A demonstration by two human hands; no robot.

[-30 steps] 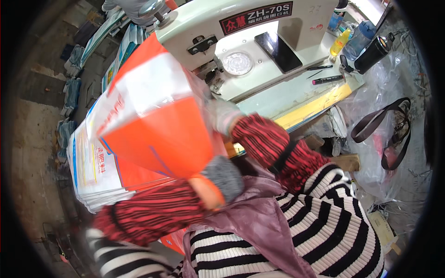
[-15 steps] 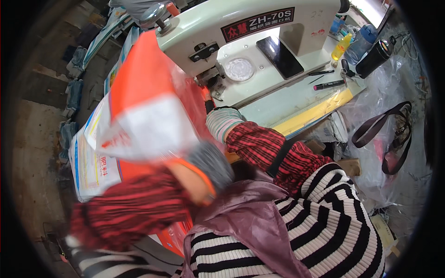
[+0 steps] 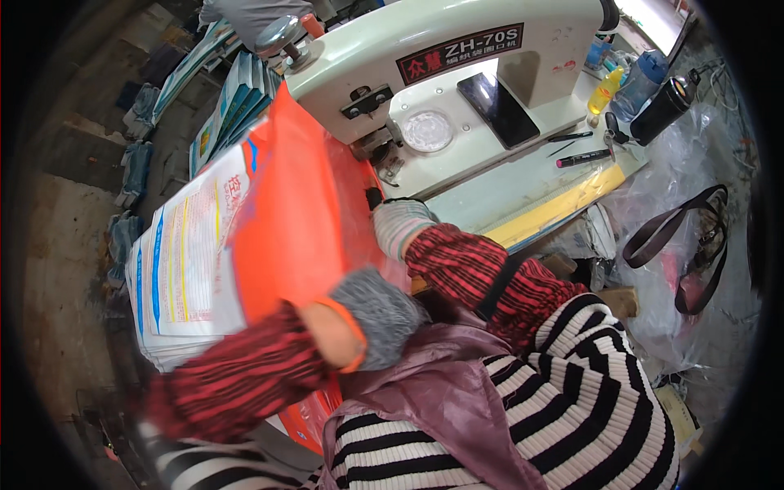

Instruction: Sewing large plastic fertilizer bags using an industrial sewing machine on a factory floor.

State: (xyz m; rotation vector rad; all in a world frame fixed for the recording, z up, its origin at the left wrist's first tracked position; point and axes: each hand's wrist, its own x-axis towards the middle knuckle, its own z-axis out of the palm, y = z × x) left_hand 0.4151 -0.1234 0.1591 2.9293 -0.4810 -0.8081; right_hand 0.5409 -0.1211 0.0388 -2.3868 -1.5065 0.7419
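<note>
An orange-red and white woven sack (image 3: 298, 216) stands partly raised in front of me, its right side close to the head of a white sewing machine (image 3: 327, 77). My right hand (image 3: 402, 226), in a pale striped glove, is closed at the sack's right edge just below the machine's needle area; its fingertips are partly hidden. My left hand (image 3: 380, 318), in a fuzzy grey glove with an orange cuff, lies across the sack's lower right part. Its fingers point right and are hidden beneath the glove's back, so their grip does not show.
More printed white sacks (image 3: 184, 269) are stacked on the left. On the machine bed lie a black phone (image 3: 498, 110) and a round white dish (image 3: 427, 131). A marker (image 3: 583, 158), a yellow bottle (image 3: 604, 91) and a dark flask (image 3: 657, 114) are at right. A strap (image 3: 661, 237) lies on clear plastic.
The sack's flapping orange and white upper part has dropped and swung right, uncovering the printed stack. My left hand has shifted slightly right; my right hand has stayed by the machine.
</note>
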